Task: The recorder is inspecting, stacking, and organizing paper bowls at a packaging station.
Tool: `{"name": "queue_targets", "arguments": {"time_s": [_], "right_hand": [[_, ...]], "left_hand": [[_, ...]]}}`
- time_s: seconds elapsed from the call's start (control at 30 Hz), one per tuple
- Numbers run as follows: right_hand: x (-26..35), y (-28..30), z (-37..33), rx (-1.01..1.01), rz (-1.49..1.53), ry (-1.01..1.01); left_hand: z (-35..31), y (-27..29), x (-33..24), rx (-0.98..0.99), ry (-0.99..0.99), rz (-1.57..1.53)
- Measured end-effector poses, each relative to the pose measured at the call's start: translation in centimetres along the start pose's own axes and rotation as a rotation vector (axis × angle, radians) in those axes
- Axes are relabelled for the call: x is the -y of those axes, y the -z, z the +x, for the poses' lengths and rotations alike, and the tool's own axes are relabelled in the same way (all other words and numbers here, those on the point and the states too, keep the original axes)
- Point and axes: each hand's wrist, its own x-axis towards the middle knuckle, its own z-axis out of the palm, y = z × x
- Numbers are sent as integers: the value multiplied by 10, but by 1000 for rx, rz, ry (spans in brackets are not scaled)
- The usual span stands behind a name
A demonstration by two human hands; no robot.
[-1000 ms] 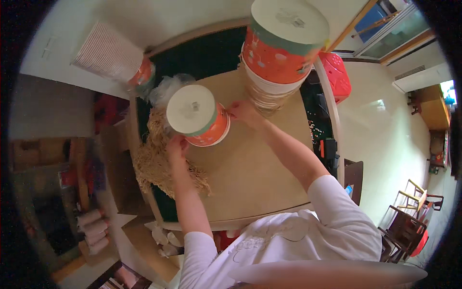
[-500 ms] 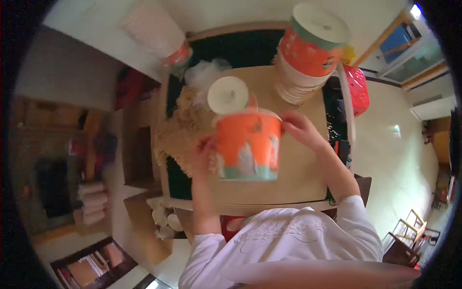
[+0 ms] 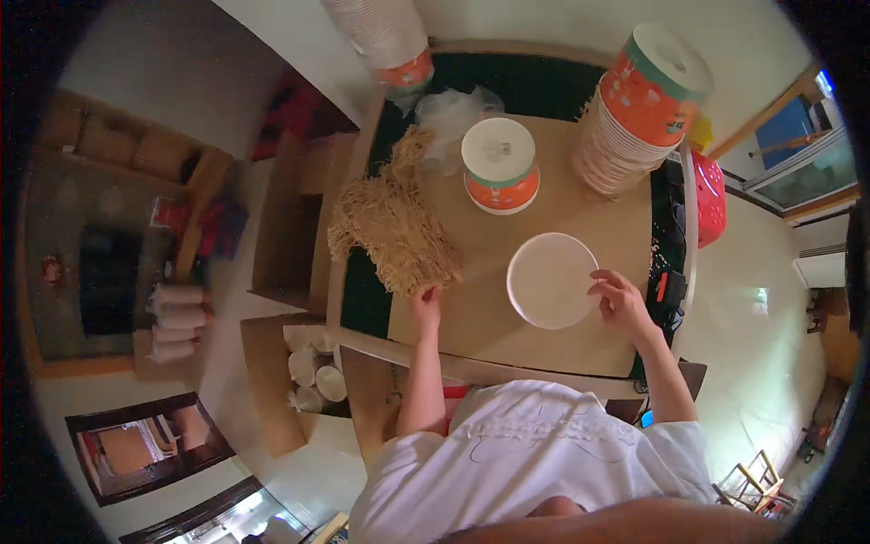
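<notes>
A paper bucket (image 3: 552, 281) stands on the brown board, its round white inside facing up. At its right rim is my right hand (image 3: 623, 304), fingers bent and closed on the edge. My left hand (image 3: 427, 306) is at the near edge of a heap of tan shredded paper (image 3: 394, 227), its fingers pinched together on the strands. Farther back, an upside-down orange and green paper bucket (image 3: 501, 186) stands with its pale base up.
A tall stack of paper buckets (image 3: 643, 104) rises at the back right, another stack (image 3: 385, 41) at the back left. Clear plastic film (image 3: 453, 122) lies behind the shreds. A red basket (image 3: 710, 199) is right of the table; a carton (image 3: 281, 381) holding white rolled items is at lower left.
The orange bucket that both hands held up has been set down on the board, opening up. My left hand has left it for the shredded paper; the view has shifted left.
</notes>
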Motion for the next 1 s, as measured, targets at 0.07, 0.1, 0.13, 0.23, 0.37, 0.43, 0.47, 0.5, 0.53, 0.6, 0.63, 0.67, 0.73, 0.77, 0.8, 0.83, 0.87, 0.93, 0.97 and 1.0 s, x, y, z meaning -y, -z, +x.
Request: {"name": "queue_targets", "arguments": {"time_s": [0.07,0.1,0.13,0.23,0.37,0.43,0.47,0.5,0.53,0.6,0.63,0.67,0.73,0.77,0.8,0.83,0.87,0.93,0.97,1.0], "right_hand": [[9,-4,-2,-27,-5,-67],[18,-7,-2,-97,40,-83],[24,-11,-5,-170,87,-110],[42,-19,-6,-277,117,-97],[75,-33,-2,-349,225,-7],[78,-41,-8,-291,291,-80],[82,-49,-9,-241,340,-59],[88,-56,-9,-172,407,-62],[92,-66,-11,-62,456,-82],[104,-88,-11,91,518,-54],[100,-106,-12,132,627,-182],[96,-124,-13,178,739,-305],[102,-150,1,196,714,-296],[105,-160,9,223,744,-424],[105,-166,14,248,770,-553],[105,-170,21,266,765,-550],[104,-174,27,376,687,-564],[104,-182,30,497,599,-571],[103,-185,29,414,595,-536],[101,-188,29,329,591,-500]], "left_hand": [[20,-8,-3,-95,-187,96],[43,-11,19,-114,-236,-11],[58,-16,32,-123,-286,-114],[76,-36,24,-224,-311,-21],[78,-28,20,-276,-442,124],[41,-29,-44,-191,-369,165],[29,-20,-55,-198,-367,167],[19,-12,-60,-120,-254,14],[10,-3,-57,-46,-139,-140],[-4,8,1,63,-112,-299],[-28,5,-6,127,-32,-252],[-58,6,-24,181,48,-205],[-96,14,-20,283,71,-417],[-113,14,-21,279,80,-424],[-129,14,-24,267,41,-420],[-139,16,-24,243,0,-416],[-146,17,-20,229,5,-423],[-156,20,-18,319,-133,-273],[-159,23,-19,308,-130,-282],[-162,27,-21,434,-163,-214]]}}
